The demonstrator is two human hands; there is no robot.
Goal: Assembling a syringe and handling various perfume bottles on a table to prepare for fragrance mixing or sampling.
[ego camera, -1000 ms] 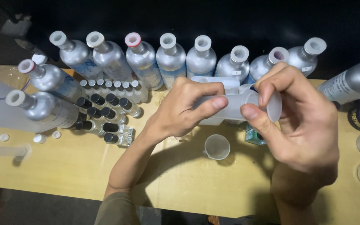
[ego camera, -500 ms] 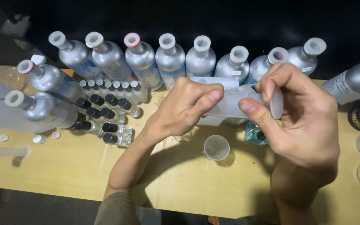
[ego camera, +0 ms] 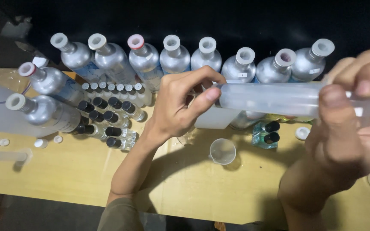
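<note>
I hold a translucent plastic cylinder (ego camera: 275, 99) level above the table with both hands. My left hand (ego camera: 178, 105) pinches its left end with thumb and fingers, just above a pale flat piece (ego camera: 217, 118). My right hand (ego camera: 347, 128) grips the right end close to the camera and hides that end. Below the cylinder a small clear cup (ego camera: 222, 150) stands upright on the wooden table (ego camera: 193, 188).
Several silver bottles (ego camera: 174, 55) with white caps line the back and left. Small vials with black caps (ego camera: 103, 117) and white caps (ego camera: 116, 87) cluster at left. Two bluish vials (ego camera: 265, 133) and a loose white cap (ego camera: 301, 133) lie right of the cup.
My right hand has lifted the cylinder's right end toward the camera and to the right, so both look larger. My left hand stays at the left end.
</note>
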